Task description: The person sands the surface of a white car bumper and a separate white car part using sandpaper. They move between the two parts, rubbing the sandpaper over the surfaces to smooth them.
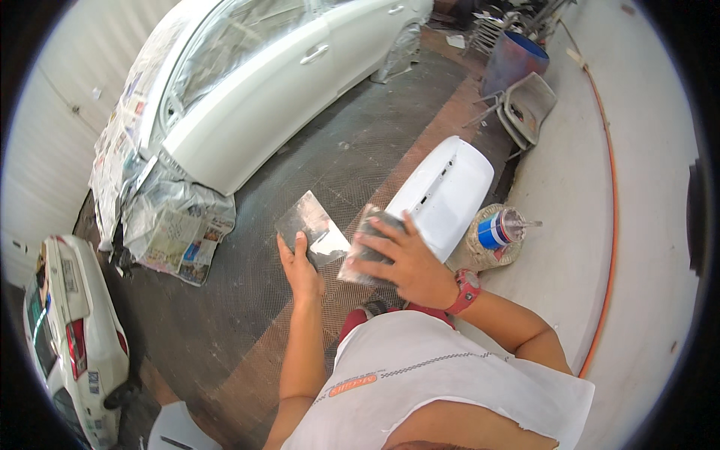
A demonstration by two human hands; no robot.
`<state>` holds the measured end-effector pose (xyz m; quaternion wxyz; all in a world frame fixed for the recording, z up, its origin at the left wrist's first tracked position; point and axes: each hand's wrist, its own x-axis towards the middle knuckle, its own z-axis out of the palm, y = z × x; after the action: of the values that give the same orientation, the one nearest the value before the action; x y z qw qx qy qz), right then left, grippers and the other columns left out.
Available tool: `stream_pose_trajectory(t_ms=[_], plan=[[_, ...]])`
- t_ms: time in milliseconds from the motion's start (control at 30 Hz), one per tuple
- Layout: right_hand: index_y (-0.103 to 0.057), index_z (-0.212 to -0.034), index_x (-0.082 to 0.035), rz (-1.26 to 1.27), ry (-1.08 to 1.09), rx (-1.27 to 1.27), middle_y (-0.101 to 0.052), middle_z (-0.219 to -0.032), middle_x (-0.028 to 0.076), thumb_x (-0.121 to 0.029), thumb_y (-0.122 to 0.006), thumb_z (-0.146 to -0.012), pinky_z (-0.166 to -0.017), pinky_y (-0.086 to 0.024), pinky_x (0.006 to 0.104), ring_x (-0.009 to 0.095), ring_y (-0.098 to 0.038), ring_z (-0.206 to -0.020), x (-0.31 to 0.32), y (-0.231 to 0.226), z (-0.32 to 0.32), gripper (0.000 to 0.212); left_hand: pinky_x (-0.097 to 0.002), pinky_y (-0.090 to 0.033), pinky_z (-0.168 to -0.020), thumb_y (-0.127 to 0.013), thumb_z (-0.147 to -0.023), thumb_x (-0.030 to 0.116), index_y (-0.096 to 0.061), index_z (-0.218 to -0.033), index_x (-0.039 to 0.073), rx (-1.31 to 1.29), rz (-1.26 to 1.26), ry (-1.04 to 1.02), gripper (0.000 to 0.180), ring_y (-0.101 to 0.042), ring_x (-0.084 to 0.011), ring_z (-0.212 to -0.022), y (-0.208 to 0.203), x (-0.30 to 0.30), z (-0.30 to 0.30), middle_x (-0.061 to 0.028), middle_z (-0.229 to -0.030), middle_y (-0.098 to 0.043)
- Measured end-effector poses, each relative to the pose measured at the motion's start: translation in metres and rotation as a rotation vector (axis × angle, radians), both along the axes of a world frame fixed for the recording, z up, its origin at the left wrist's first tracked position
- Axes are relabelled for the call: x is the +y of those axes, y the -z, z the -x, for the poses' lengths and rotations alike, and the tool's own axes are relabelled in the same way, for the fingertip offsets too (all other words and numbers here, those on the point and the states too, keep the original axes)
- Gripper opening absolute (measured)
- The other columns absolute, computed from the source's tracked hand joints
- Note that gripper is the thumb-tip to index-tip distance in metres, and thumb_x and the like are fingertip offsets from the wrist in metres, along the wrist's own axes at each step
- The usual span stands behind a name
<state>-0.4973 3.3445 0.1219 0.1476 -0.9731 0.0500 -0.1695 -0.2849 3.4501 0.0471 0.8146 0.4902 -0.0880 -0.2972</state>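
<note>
In my left hand is a thin rectangular plate, part grey and part bright white, gripped with the thumb on its upper face. My right hand, with a red watch on its wrist, has its fingers spread across the face of a dark grey rectangular plate and holds it. The two plates are side by side in front of me, their near corners close together; whether they touch cannot be told. Just beyond my right hand lies a white car body panel with a slotted strip.
A blue-and-white can sits on a round, paint-spattered stand by the wall. An orange hose runs along that wall. Ahead are a chair, a blue drum and a white car masked with newspaper. Another car stands left.
</note>
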Motion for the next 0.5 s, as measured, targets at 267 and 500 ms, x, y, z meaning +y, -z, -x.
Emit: stream_pose_trajectory(t_ms=[267, 500], plan=[[-0.041, -0.157, -0.012, -0.105, 0.318, 0.132, -0.053, -0.141, 0.026, 0.002, -0.068, -0.089, -0.078, -0.066, 0.0425, 0.042, -0.070, -0.115, -0.062, 0.058, 0.031, 0.074, -0.0437, -0.052, -0.112, -0.060, -0.110, 0.017, -0.039, -0.160, 0.000, 0.192, -0.054, 0.318, 0.058, -0.062, -0.0282, -0.132, -0.007, -0.039, 0.047, -0.0177, -0.147, -0.058], [-0.041, -0.153, -0.001, -1.733, 0.621, -0.690, -0.061, -0.139, 0.018, -0.004, -0.071, -0.099, -0.084, -0.067, 0.0373, 0.029, -0.070, -0.119, -0.115, 0.112, 0.065, 0.062, -0.0437, -0.051, -0.114, -0.065, -0.109, 0.021, -0.041, -0.158, -0.002, 0.320, -0.137, 0.484, 0.059, -0.060, -0.0273, -0.136, 0.012, -0.076, 0.104, -0.0176, -0.150, -0.056]])
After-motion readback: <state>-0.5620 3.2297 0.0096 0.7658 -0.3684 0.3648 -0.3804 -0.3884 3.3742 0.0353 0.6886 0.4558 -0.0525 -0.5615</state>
